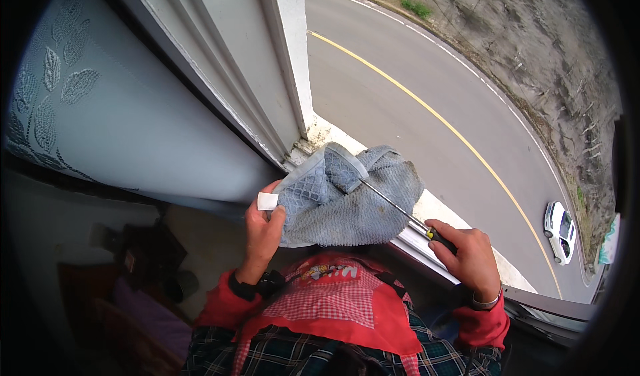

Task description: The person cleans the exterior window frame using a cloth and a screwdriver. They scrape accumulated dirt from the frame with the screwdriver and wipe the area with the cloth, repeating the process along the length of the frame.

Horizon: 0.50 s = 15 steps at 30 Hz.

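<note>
A blue-grey cloth [350,211] with a pale bound edge and a white tag is spread over the window sill. My left hand [265,231] pinches its left edge beside the tag. In my right hand [467,256] is the dark-and-yellow handle of a screwdriver [395,205], gripped between thumb and fingers. The long metal shaft slants up and left across the cloth. Its tip lies at the cloth's folded edge, and I cannot tell whether it is tucked under the fold.
The white sill [445,211] and window track [420,238] run beneath the cloth. A white window frame [240,56] stands at the left, beside a leaf-patterned curtain [150,126]. Outside, far below, a white car [560,233] is on a curving road [400,106] along a rock slope [525,51].
</note>
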Motion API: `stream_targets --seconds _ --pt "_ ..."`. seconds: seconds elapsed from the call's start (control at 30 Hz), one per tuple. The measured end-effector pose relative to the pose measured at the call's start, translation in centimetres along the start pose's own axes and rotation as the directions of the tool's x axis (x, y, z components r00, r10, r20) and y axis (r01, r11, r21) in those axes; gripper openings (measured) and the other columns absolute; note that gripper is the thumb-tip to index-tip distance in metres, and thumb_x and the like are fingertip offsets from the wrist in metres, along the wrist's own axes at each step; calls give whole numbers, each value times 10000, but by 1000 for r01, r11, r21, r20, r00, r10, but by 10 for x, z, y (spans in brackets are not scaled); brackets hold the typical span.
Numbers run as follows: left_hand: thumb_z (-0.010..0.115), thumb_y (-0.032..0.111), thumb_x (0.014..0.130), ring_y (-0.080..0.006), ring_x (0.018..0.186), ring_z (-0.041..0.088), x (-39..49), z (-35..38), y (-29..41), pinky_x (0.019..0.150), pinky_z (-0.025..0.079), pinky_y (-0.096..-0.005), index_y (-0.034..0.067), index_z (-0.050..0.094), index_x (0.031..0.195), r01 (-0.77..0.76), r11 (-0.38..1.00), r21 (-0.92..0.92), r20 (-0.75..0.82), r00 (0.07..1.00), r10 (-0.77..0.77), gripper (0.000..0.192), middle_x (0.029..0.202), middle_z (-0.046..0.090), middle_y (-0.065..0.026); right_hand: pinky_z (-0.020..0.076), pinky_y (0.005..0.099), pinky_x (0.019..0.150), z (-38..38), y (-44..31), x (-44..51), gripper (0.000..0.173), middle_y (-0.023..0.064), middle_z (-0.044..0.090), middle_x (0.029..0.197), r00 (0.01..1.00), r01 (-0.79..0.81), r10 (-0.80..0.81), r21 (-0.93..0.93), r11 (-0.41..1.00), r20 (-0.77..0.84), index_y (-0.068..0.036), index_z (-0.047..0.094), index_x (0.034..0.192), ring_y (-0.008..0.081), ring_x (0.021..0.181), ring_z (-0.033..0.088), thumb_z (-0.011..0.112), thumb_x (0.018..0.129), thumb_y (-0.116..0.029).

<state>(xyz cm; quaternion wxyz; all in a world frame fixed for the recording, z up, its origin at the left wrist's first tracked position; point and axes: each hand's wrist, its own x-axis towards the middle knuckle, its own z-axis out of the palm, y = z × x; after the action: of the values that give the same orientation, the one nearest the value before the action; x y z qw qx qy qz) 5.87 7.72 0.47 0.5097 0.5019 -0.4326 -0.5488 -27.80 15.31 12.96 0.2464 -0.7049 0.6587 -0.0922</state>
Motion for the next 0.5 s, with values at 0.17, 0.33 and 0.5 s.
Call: stream_targets --seconds 0.17,0.33,0.5 --pt "524 -61 896 -47 876 572 -4 7 4 759 484 -221 -14 608 1329 -105 982 157 54 994 98 443 1117 666 -29 514 436 605 13 -14 4 395 121 705 759 981 181 -180 -7 983 70 -156 688 1281 344 683 680 699 907 -285" --pt "522 -92 879 -123 929 595 2 28 10 815 501 -268 -16 572 1383 -400 858 321 217 913 345 512 1152 655 -92 512 489 590 46 -21 24 407 155 681 732 991 114 -100 -152 982 94 -135 614 1332 375 678 673 628 967 -313" --pt "524 -93 885 -214 915 627 -3 29 9 828 525 -340 -14 536 1424 -296 877 378 289 938 192 545 1146 651 -144 507 513 588 51 -25 36 331 181 644 680 974 220 -215 -68 973 77 -75 595 1254 401 653 655 596 983 -266"
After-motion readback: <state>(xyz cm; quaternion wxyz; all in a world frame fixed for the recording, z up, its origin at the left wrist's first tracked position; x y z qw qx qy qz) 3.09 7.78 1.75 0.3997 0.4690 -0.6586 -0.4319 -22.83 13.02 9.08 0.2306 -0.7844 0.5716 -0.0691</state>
